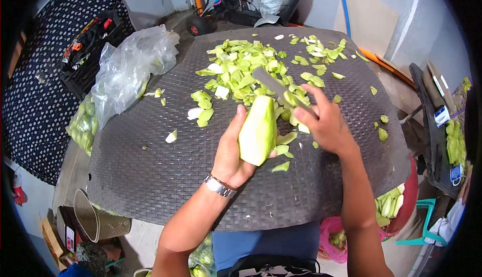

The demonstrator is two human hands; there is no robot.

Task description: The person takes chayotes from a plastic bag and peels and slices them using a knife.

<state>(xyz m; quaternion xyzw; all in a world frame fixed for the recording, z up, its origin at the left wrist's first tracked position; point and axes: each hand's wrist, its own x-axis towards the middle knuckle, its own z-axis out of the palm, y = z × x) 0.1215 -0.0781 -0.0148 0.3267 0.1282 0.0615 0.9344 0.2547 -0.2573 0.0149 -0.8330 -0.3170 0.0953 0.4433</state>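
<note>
My left hand (232,151), with a metal watch at its wrist, grips a large, pear-shaped pale green chayote (258,132) from below and the side. Its skin is largely pared away, leaving flat cut facets. In my right hand (326,121) is a knife (269,82), its blade angled up and left just above the chayote's top. A green strip of peel lies against the blade near my fingers. The handle is mostly hidden by my hand. Beneath and beyond both hands, a heap of green peelings (246,61) is spread over the dark woven tabletop (165,181).
A clear plastic bag (133,66) lies over the table's left edge, above a bag of green produce (83,126). Below the right edge, a red tub (409,191) holds pale peeled pieces beside a pink bag (331,249). A beige basket (108,224) stands lower left.
</note>
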